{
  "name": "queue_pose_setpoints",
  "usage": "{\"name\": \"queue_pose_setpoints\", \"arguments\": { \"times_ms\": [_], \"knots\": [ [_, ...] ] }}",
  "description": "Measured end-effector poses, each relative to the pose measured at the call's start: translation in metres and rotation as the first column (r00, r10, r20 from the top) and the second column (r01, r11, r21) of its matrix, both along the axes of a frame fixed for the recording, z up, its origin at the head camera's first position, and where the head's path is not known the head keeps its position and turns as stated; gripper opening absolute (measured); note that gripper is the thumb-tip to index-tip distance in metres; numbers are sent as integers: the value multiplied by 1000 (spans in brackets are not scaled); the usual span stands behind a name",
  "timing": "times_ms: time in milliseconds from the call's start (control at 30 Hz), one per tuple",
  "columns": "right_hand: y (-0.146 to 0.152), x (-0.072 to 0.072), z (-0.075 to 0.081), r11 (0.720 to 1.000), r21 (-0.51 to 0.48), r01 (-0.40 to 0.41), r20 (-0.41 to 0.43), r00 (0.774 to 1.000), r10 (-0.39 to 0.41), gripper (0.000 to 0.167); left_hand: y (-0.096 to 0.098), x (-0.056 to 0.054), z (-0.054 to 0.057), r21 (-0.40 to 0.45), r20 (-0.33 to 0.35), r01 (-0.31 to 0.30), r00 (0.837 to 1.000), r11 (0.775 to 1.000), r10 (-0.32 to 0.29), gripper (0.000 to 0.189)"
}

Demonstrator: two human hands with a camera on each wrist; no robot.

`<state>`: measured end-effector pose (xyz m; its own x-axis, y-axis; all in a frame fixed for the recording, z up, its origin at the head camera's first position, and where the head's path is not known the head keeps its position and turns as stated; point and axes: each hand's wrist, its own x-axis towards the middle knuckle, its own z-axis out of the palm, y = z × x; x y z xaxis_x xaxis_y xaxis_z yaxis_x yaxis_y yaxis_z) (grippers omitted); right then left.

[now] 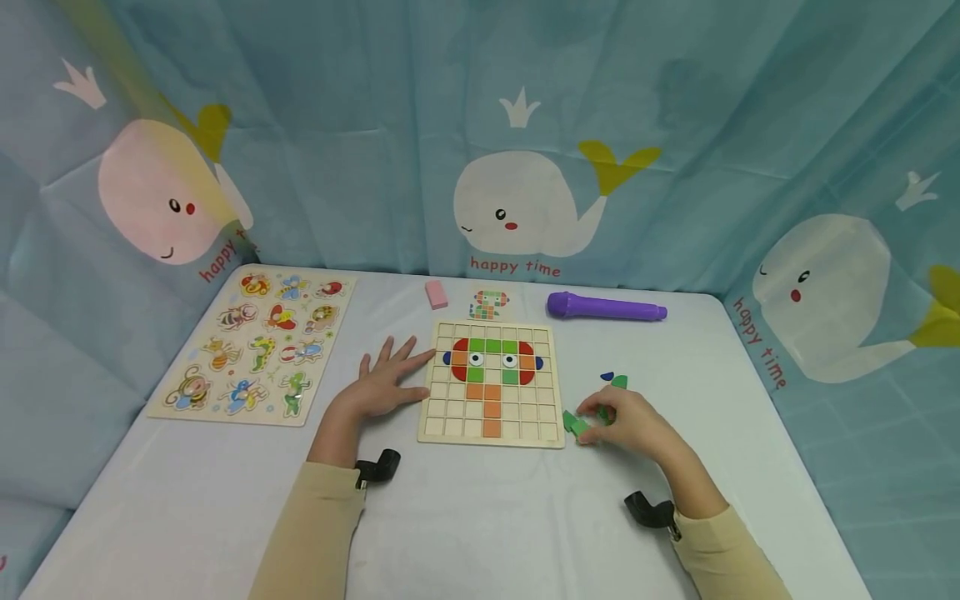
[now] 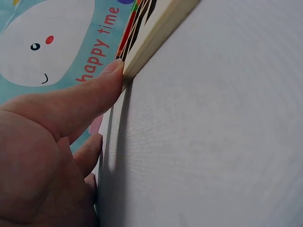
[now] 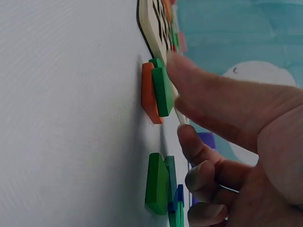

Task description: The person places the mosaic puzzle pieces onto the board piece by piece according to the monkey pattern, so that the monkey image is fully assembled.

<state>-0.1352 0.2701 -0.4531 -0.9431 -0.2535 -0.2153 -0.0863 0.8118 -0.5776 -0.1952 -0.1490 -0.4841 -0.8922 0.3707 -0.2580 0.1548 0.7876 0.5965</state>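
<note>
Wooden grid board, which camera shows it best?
The head view: it shows the wooden grid board from above, nearly whole. Both wrist views show only part of it, slanted and near edge-on.

My left hand [image 1: 381, 388] touches a square pale-wood grid board [image 1: 528, 410]; my right hand [image 1: 634, 421] curves beside small green blocks [image 1: 580, 427].

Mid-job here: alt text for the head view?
Right hand is at loose green tiles beside a wooden grid board holding a tile face; left hand touches the board's left edge. A bug puzzle lies left, a purple microphone behind.
</note>
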Motion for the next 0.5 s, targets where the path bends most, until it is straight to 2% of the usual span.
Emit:
{"name": "queue_pose_setpoints", "arguments": {
  "times_ms": [100,200,500],
  "knots": [
    [0,-1,-2,1000,18,-17,17,1000,17,35,0,0,0,3,-3,2,1000,1000,-2,74],
    [1,-3,-3,1000,27,15,9,1000,-15,30,1,0,-1,8,-2,0,1000,1000,0,74],
    [4,-16,-3,995,-3,104,-101,989,-104,30,0,-1,-2,3,0,-3,1000,1000,3,74]
  ]
}}
